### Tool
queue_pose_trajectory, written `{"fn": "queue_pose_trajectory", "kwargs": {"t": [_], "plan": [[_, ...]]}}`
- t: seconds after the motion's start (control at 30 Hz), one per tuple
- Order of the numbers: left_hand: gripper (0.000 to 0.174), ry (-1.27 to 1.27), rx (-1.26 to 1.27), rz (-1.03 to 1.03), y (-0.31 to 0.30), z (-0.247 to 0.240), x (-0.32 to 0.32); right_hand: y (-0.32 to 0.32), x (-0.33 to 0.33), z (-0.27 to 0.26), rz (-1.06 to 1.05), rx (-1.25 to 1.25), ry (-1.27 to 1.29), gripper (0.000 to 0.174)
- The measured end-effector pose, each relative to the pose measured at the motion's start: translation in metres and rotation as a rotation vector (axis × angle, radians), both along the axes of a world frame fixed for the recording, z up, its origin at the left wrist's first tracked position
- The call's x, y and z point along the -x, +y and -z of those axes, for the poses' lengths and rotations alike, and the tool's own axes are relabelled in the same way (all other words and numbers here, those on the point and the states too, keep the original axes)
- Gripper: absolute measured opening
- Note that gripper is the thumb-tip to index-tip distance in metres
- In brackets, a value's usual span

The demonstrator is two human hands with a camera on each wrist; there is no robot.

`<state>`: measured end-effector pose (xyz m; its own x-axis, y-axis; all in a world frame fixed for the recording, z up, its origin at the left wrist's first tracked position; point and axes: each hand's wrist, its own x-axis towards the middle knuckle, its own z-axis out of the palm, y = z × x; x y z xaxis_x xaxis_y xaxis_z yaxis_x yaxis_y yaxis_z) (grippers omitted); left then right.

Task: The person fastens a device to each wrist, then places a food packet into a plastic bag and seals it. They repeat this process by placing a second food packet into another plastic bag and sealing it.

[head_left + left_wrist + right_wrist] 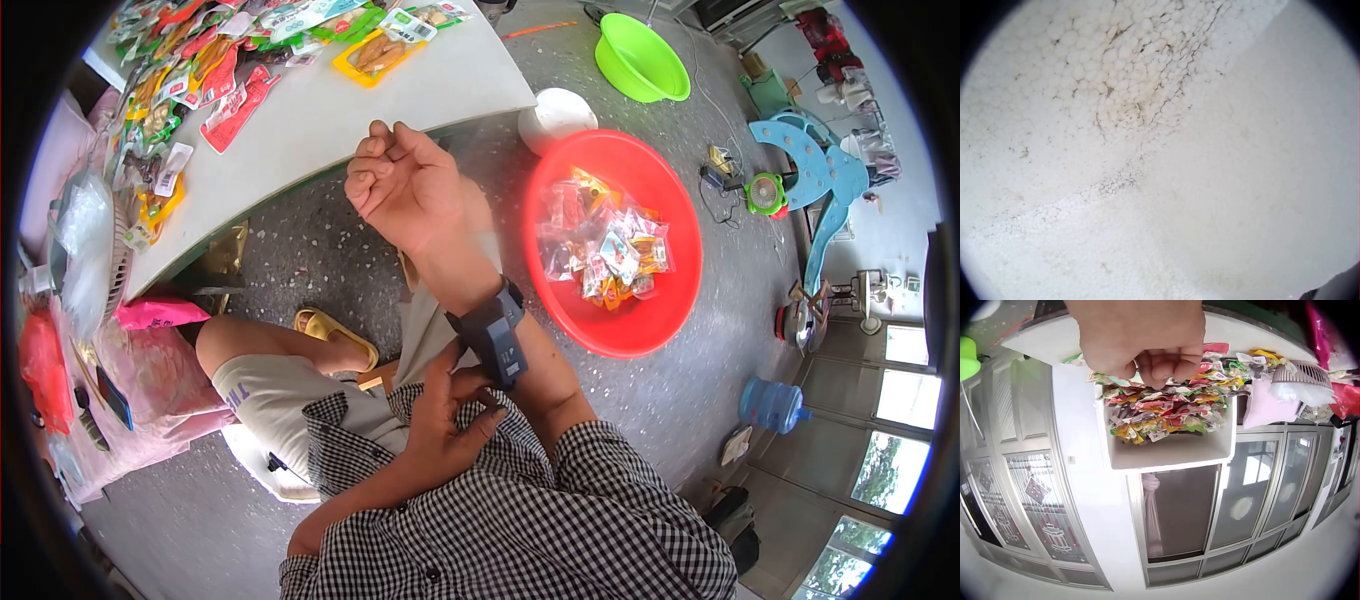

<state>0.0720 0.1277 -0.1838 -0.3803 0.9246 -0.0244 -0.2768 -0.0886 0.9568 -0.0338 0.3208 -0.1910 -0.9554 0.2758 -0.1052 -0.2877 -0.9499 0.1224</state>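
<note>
Wrist camera (495,338), a dark box on a dark band, sits strapped round my right forearm just below the wrist.

Head view: my left hand (448,415) reaches across my lap, and its thumb and curled fingers pinch the near end of the wrist camera. My right hand (400,185) is stretched out ahead, palm up, fingers loosely curled and holding nothing. It hovers by the edge of a white table (400,100), which is strewn with bright snack packets (200,70). On the floor to my right a red basin (660,330) holds a heap of small bagged packets (600,245). A green basin (640,60) lies further off.

Left wrist view: only a white foam surface (1147,125) fills the picture, beaded and finely cracked. My left hand is not in it.

Right wrist view: the scene appears upside down. My right hand (1141,337) shows at the top, fingers curled in on themselves, gripping nothing. Beyond it are the table (1172,453) and its snack packets (1166,412), and past them glazed doors (1035,487).

The band is already round my arm, so I judge the fitting is mostly done. With my fingers pinching the device, some adjusting seems left.
</note>
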Motion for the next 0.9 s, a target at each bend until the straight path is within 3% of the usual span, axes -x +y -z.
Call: {"fn": "queue_pose_trajectory", "kwargs": {"t": [0.1, 0.43, 0.83, 0.9], "plan": [[0.081, -0.108, -0.038, 0.166, 0.000, -0.001, -0.005, 0.007, -0.006, 0.006, 0.024, 0.069, -0.019, 0.021], [0.082, -0.294, -0.035, 0.300, 0.024, -0.026, -0.011, 0.017, -0.026, 0.015, 0.043, 0.168, 0.040, 0.024], [0.089, -0.036, -0.104, 0.346, 0.027, -0.026, -0.025, 0.023, -0.035, -0.001, 0.091, 0.263, 0.180, 0.038], [0.088, 0.019, -0.107, 0.280, 0.028, -0.029, -0.032, 0.026, -0.036, -0.004, 0.113, 0.302, 0.180, 0.040]]}}
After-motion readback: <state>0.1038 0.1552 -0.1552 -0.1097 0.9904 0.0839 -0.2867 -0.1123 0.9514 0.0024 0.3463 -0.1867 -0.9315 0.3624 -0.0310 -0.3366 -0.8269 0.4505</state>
